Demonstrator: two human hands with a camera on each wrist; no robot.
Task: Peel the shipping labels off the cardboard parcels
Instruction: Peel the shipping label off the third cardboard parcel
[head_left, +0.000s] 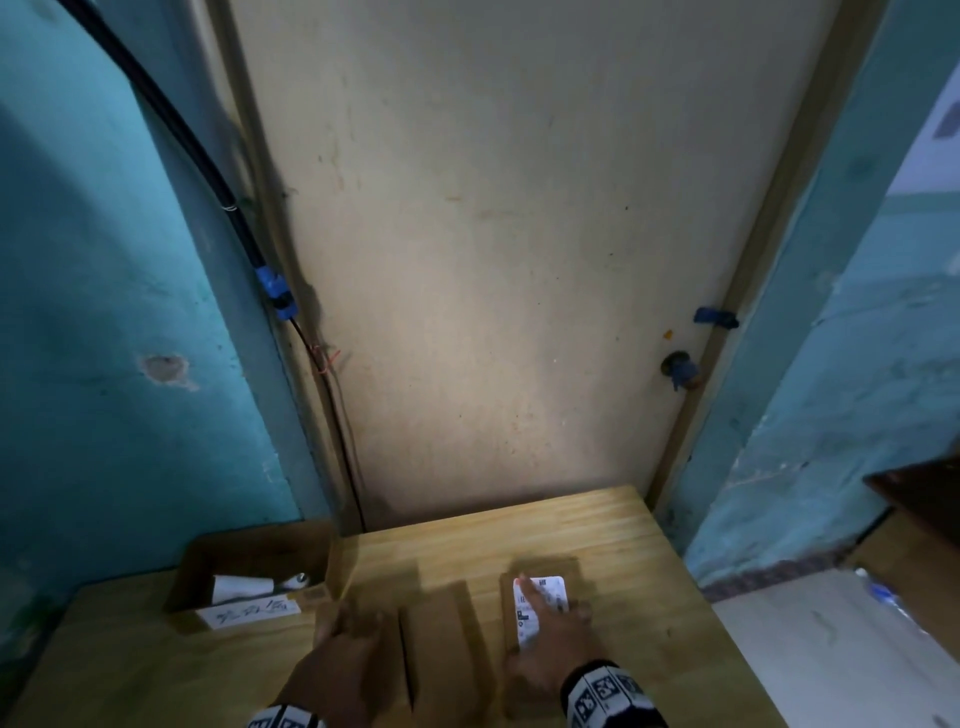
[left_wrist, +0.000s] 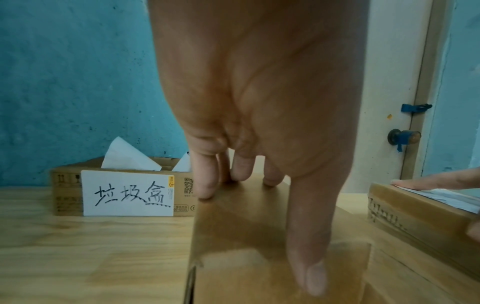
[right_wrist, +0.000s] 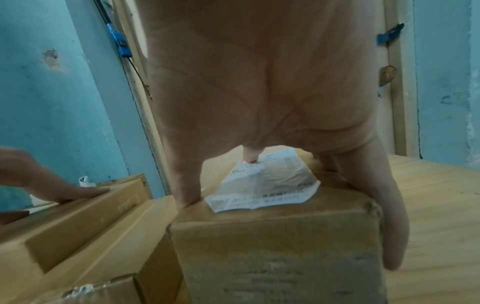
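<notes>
A brown cardboard parcel (head_left: 545, 566) (right_wrist: 272, 246) stands on the wooden table (head_left: 623, 545), with a white shipping label (head_left: 553, 592) (right_wrist: 272, 185) stuck on its top. My right hand (head_left: 545, 634) (right_wrist: 221, 179) is spread over this parcel. Its index fingertip presses on the label's far left corner, and the thumb touches the parcel's left top edge. My left hand (head_left: 343, 654) (left_wrist: 270, 226) rests with straight fingers on a flat parcel (left_wrist: 233, 236) to the left. No label shows on that one.
An open cardboard bin (head_left: 249, 551) (left_wrist: 64, 191) with a handwritten sign holds peeled white papers (head_left: 241, 587) at the left. Another bare parcel (head_left: 447, 639) lies between my hands. A closed door (head_left: 493, 260) stands right behind the table. The table's right edge (head_left: 696, 587) is close.
</notes>
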